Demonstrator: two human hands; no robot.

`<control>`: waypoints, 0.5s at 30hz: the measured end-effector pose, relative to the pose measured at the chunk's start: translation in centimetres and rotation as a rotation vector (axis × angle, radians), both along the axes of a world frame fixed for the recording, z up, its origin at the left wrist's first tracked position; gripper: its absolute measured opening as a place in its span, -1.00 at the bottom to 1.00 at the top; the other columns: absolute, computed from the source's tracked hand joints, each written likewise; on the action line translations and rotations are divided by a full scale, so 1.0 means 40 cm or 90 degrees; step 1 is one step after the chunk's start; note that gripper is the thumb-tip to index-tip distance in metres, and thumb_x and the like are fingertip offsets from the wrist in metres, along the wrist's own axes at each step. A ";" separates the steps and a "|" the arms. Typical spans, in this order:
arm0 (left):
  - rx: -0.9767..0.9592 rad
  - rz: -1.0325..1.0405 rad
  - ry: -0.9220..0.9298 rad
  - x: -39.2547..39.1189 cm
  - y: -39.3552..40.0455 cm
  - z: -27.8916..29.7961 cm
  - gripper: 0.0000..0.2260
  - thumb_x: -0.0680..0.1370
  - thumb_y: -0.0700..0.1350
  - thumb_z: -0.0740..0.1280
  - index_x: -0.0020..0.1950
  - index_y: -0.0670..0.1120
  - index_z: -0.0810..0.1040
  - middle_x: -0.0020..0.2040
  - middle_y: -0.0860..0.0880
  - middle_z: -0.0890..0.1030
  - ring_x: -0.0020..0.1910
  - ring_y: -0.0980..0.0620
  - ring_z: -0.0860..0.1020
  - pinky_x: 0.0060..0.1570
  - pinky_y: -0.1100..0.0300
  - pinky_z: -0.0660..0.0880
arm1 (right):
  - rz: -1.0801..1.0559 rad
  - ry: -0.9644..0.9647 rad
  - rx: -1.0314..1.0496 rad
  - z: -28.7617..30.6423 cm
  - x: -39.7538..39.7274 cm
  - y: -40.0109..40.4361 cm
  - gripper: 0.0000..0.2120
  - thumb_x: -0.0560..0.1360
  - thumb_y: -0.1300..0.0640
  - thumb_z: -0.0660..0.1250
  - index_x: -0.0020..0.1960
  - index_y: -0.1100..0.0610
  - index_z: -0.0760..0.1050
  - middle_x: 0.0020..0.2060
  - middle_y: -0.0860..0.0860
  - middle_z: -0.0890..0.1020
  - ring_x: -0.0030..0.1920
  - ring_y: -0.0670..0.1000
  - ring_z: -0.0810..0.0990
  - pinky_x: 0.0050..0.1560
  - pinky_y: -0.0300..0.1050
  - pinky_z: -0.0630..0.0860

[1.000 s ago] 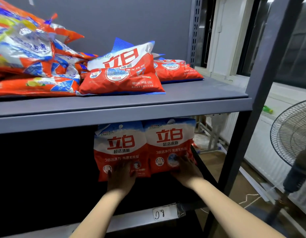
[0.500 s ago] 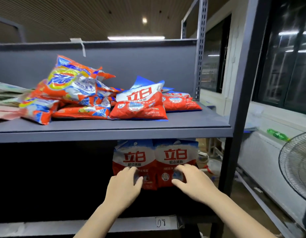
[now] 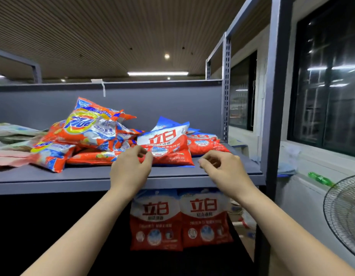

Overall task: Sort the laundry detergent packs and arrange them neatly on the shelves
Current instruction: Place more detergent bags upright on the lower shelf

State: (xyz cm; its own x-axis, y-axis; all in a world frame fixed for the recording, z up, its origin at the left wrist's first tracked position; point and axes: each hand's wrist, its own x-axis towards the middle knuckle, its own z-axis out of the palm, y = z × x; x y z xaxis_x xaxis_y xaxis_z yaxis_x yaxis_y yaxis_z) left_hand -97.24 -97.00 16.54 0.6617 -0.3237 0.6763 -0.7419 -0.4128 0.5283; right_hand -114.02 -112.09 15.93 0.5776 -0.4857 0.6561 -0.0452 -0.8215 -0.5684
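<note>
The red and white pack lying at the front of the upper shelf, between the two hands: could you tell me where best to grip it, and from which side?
Probably the near bottom corners of the red and white pack, from the front. It lies tilted, base toward the upper shelf edge, top propped rearward. The left hand and right hand already flank that end.

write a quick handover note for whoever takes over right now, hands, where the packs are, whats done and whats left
Left hand: raised at the upper shelf, fingers loosely curled at the near red-and-white pack, no clear grip.
Right hand: loosely curled over the shelf edge, holding nothing.
Done: two red-and-white packs stand upright side by side on the lower shelf.
Left: the near pack, another red-and-white pack behind it, and the jumbled orange Tide packs at left, all lying on the upper shelf, unsorted.
</note>
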 end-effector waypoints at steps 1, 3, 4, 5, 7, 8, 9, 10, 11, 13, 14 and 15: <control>0.025 0.012 0.012 0.021 -0.016 -0.002 -0.76 0.55 0.05 0.23 0.10 -0.03 0.55 0.08 -0.01 0.59 0.08 -0.06 0.52 0.04 0.04 0.44 | -0.016 0.010 0.009 0.010 0.018 -0.015 -0.86 0.49 0.00 0.31 -0.21 -0.05 0.58 -0.31 -0.17 0.62 -0.24 -0.18 0.57 -0.15 -0.14 0.52; 0.071 0.022 0.040 0.062 -0.044 -0.015 -0.67 0.55 0.07 0.22 0.24 -0.06 0.48 0.21 -0.06 0.52 0.19 -0.09 0.46 0.14 -0.01 0.40 | -0.048 0.048 0.021 0.022 0.056 -0.052 -0.86 0.50 0.01 0.31 -0.17 -0.01 0.60 -0.27 -0.16 0.63 -0.19 -0.12 0.58 -0.09 -0.10 0.52; 0.083 0.025 0.053 0.083 -0.056 -0.020 -0.64 0.55 0.08 0.22 0.27 -0.07 0.45 0.24 -0.08 0.50 0.21 -0.11 0.44 0.16 -0.02 0.39 | -0.066 0.067 0.022 0.026 0.076 -0.073 -0.86 0.50 0.02 0.30 -0.16 0.01 0.61 -0.25 -0.13 0.64 -0.16 -0.08 0.58 -0.06 -0.10 0.52; 0.092 0.028 0.066 0.108 -0.068 -0.021 -0.61 0.55 0.08 0.22 0.29 -0.08 0.44 0.26 -0.10 0.49 0.22 -0.13 0.43 0.17 -0.03 0.38 | -0.086 0.082 0.023 0.030 0.097 -0.096 -0.86 0.50 0.03 0.30 -0.15 0.03 0.61 -0.23 -0.10 0.65 -0.13 -0.05 0.58 -0.04 -0.10 0.51; 0.114 0.028 0.109 0.166 -0.092 -0.011 -0.58 0.54 0.09 0.21 0.30 -0.13 0.42 0.27 -0.15 0.47 0.22 -0.19 0.43 0.19 -0.04 0.39 | -0.129 0.105 0.040 0.042 0.133 -0.143 -0.87 0.48 0.04 0.29 -0.14 0.02 0.60 -0.20 -0.07 0.65 -0.06 0.00 0.58 -0.02 -0.11 0.49; 0.122 0.017 0.142 0.195 -0.106 0.000 -0.56 0.53 0.10 0.21 0.29 -0.16 0.42 0.27 -0.17 0.47 0.22 -0.21 0.44 0.20 -0.05 0.40 | -0.147 0.117 0.059 0.048 0.150 -0.168 -0.88 0.48 0.03 0.29 -0.12 0.01 0.59 -0.19 -0.07 0.63 -0.02 0.01 0.57 -0.03 -0.13 0.47; 0.126 0.000 0.183 0.222 -0.119 0.009 -0.53 0.53 0.11 0.22 0.31 -0.18 0.41 0.28 -0.20 0.47 0.22 -0.22 0.45 0.21 -0.04 0.40 | -0.162 0.128 0.081 0.053 0.166 -0.193 -0.87 0.47 0.02 0.29 -0.07 0.01 0.59 -0.16 -0.07 0.62 0.00 0.02 0.57 -0.03 -0.14 0.46; 0.122 -0.017 0.229 0.245 -0.132 0.018 -0.49 0.53 0.12 0.23 0.33 -0.20 0.40 0.30 -0.21 0.47 0.23 -0.23 0.45 0.22 0.00 0.39 | -0.180 0.140 0.103 0.057 0.182 -0.217 -0.84 0.47 0.02 0.29 0.00 0.03 0.57 -0.10 -0.05 0.62 0.03 0.02 0.56 -0.01 -0.14 0.45; 0.108 -0.030 0.273 0.262 -0.145 0.027 -0.47 0.52 0.12 0.24 0.36 -0.21 0.39 0.31 -0.21 0.47 0.24 -0.22 0.45 0.21 0.05 0.38 | -0.198 0.155 0.120 0.060 0.199 -0.240 -0.78 0.47 0.01 0.30 0.08 0.04 0.54 -0.01 -0.01 0.61 0.05 0.04 0.55 0.00 -0.13 0.44; 0.049 -0.056 0.357 0.293 -0.167 0.035 -0.45 0.52 0.10 0.28 0.39 -0.22 0.38 0.33 -0.21 0.47 0.24 -0.20 0.46 0.16 0.10 0.35 | -0.236 0.185 0.148 0.063 0.230 -0.281 -0.65 0.48 -0.02 0.30 0.23 0.09 0.46 0.16 0.08 0.56 0.10 0.09 0.51 -0.01 -0.11 0.40; 0.020 -0.065 0.394 0.313 -0.179 0.038 -0.43 0.50 0.10 0.30 0.39 -0.22 0.37 0.32 -0.20 0.47 0.23 -0.20 0.47 0.15 0.12 0.35 | -0.252 0.194 0.164 0.067 0.251 -0.302 -0.58 0.49 -0.03 0.29 0.29 0.12 0.41 0.22 0.11 0.53 0.15 0.12 0.50 0.00 -0.10 0.38; 0.004 -0.071 0.423 0.319 -0.185 0.038 -0.40 0.48 0.13 0.33 0.38 -0.23 0.38 0.32 -0.18 0.48 0.22 -0.19 0.48 0.16 0.13 0.37 | -0.263 0.201 0.185 0.068 0.262 -0.317 -0.52 0.50 -0.05 0.29 0.33 0.15 0.37 0.26 0.13 0.50 0.21 0.15 0.48 0.03 -0.09 0.37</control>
State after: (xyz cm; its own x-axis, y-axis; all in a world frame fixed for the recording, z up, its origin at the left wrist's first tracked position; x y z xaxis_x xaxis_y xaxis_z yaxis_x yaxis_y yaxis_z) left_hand -84.47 -104.38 18.08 0.8989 -0.4166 0.1353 -0.2988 -0.3573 0.8849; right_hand -103.56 -124.75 18.66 0.4480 -0.8458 0.2896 -0.5317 -0.5125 -0.6743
